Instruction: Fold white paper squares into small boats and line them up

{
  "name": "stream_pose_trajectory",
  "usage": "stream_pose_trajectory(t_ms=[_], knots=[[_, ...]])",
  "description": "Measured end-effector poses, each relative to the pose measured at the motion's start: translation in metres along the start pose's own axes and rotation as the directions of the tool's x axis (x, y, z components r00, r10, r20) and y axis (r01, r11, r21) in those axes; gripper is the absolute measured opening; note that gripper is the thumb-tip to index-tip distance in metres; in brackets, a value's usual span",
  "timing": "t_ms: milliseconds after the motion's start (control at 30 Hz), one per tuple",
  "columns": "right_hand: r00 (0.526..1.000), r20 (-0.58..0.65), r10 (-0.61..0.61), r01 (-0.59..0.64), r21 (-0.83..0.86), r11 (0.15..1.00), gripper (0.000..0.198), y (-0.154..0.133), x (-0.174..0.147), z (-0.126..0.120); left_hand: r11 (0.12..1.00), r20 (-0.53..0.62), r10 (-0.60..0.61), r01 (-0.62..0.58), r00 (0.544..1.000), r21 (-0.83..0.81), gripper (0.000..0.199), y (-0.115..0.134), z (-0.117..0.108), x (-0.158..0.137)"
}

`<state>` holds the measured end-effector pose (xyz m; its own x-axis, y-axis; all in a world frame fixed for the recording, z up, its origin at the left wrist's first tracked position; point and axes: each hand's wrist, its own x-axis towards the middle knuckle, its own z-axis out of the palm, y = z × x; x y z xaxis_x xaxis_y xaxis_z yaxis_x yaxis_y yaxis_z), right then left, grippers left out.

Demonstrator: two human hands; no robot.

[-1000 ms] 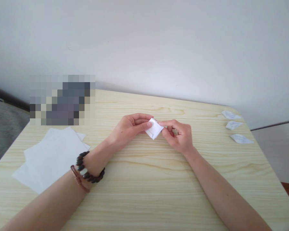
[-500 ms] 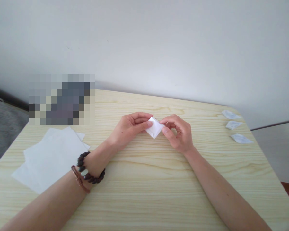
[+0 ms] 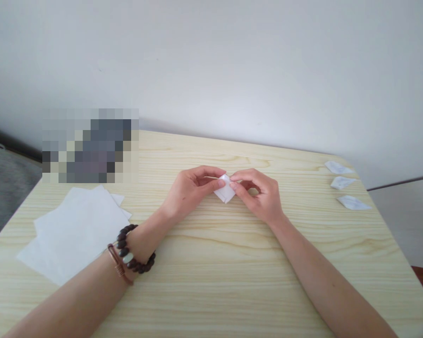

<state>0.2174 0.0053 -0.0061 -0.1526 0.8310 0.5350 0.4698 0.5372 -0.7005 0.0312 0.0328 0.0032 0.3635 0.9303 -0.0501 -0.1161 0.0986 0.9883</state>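
I have both hands at the middle of the wooden table (image 3: 211, 281), pinching one small folded piece of white paper (image 3: 225, 193) between them. My left hand (image 3: 190, 190) grips its left side, thumb on top and fingers curled underneath; my right hand (image 3: 262, 195) closes thumb and forefinger on its right corner. Compared with a second ago, the right fingertips have slid inward over the paper, so less of the white shows and the piece looks narrower and more tightly pressed. I read that as a fold being creased down rather than a new flap opened. The paper sits just above the tabletop, hands touching it on either side.

Counting: one piece in hand. Three small folded paper shapes (image 3: 342, 182) lie in a row near the table's right edge, well apart from my hands. To the left, a loose stack of flat white sheets (image 3: 74, 230); I can make out at least three overlapping edges, no firmer count than that. Two bracelets (image 3: 130, 256) on my left wrist: one of dark beads, one coppery.
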Motion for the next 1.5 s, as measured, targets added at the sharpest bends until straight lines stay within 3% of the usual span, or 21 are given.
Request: stream_pose_trajectory(t_ms=[433, 633, 1033, 1267, 1500], knots=[[0.997, -0.029, -0.069, 0.068, -0.024, 0.997, 0.011, 0.0015, 0.0016, -0.0008, 0.999, -0.040, 0.031, -0.033, 0.999, -0.040, 0.026, -0.0035, 0.0004, -0.0002], [0.999, -0.039, -0.018, 0.021, 0.101, 0.995, 0.021, 0.0021, -0.0018, -0.0024, 0.991, -0.077, 0.006, -0.016, 0.997, -0.132, 0.027, -0.0015, 0.0012, 0.0003], [0.988, -0.078, -0.132, 0.125, -0.092, 0.988, 0.017, 0.0050, -0.0004, -0.0007, 0.989, -0.059, -0.025, 0.016, 0.998, -0.146, 0.030, -0.0033, 0.0004, 0.0009], [0.985, -0.098, -0.139, 0.129, -0.104, 0.986, 0.016, 0.0062, -0.0011, -0.0015, 0.985, -0.022, -0.007, 0.003, 1.000, -0.170, 0.025, -0.0031, 0.0007, 0.0010], [0.982, -0.128, -0.136, 0.122, -0.112, 0.986, 0.016, 0.0040, -0.0005, -0.0008, 0.992, -0.069, 0.005, -0.014, 0.998, -0.126, 0.031, -0.0020, 0.0020, -0.0006]])
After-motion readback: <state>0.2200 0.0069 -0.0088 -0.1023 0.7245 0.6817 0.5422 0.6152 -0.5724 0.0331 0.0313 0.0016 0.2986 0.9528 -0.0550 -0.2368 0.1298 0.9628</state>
